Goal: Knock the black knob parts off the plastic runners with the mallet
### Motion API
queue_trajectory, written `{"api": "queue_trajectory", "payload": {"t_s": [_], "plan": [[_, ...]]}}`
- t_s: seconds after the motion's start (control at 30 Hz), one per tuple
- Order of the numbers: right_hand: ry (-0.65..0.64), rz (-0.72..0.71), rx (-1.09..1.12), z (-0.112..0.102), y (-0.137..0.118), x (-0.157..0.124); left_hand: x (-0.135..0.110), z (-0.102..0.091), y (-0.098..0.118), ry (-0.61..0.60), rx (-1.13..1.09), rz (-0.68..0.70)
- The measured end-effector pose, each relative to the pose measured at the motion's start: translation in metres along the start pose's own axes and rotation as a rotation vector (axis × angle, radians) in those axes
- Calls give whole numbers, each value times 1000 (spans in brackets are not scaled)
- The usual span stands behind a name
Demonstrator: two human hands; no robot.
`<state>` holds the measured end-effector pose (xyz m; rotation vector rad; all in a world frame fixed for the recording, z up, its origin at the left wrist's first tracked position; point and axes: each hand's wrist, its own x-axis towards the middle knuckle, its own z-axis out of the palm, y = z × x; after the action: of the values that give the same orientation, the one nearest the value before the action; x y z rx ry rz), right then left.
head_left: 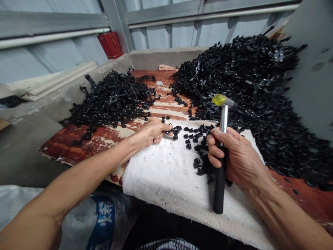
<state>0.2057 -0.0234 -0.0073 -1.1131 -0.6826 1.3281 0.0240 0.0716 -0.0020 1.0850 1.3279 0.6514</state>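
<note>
My right hand [235, 158] is closed round the black grip of a small hammer [221, 139], held upright with its yellow-tipped metal head at the top. My left hand [151, 132] rests on a white foam pad [166, 170], its fingers pinched on a small black plastic part at the end of a short strip of parts [173, 130]. Several loose black round pieces [194, 139] lie scattered on the pad between my two hands.
A large heap of black plastic strips [260, 93] fills the right side of the worn red board [85, 142]. A smaller heap [114, 99] lies at the left. A red box [111, 44] hangs on the grey wall. A white printed sack [101, 222] sits below the pad.
</note>
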Motion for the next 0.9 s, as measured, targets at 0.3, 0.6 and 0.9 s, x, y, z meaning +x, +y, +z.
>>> {"api": "queue_trajectory", "payload": {"t_s": [0.3,0.6,0.9], "plan": [[-4,10,-10,0,0,0,0,2,1,17,45,5],[-28,31,-146,7,-2,-11,4,-4,-2,35,164,93],[-176,-607,-1019,-5,4,-8,4,-2,8,63,201,34]]}}
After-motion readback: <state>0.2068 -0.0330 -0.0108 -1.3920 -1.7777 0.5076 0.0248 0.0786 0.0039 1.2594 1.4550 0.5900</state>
